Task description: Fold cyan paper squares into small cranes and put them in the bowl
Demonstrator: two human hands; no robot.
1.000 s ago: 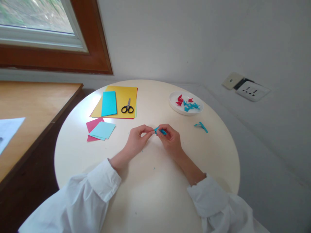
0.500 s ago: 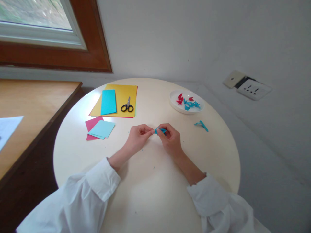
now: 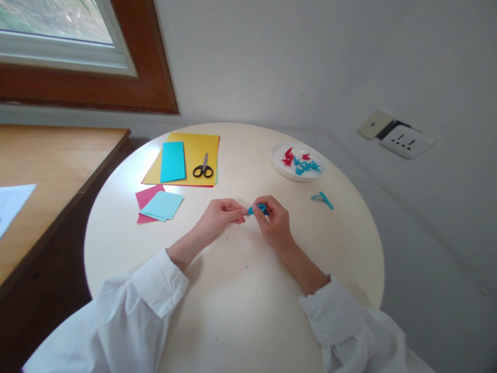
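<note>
A small piece of folded blue paper [image 3: 258, 209] is between my two hands, over the middle of the round table. My right hand [image 3: 275, 221] pinches it between thumb and fingers, and part of the paper is hidden by those fingers. At its left pointed end, the thumb and forefinger of my left hand [image 3: 223, 216] are closed on the tip. To the right on the tabletop lie blue paper strips [image 3: 323, 199]. Behind them, a white dish [image 3: 301, 179] holds several small red and blue folded paper shapes [image 3: 306, 166].
Black-handled scissors [image 3: 203, 168] and a blue paper rectangle [image 3: 173, 161] rest on yellow sheets [image 3: 194, 145] at the back left. Nearer are pale blue squares [image 3: 163, 205] and pink squares [image 3: 149, 195]. A wooden desk [image 3: 58, 155] stands left of the round table [image 3: 233, 321].
My left thumb and fingers have shifted slightly left along the folded blue paper, and more of it shows. My right hand has barely moved. The camera view has tilted a little.
</note>
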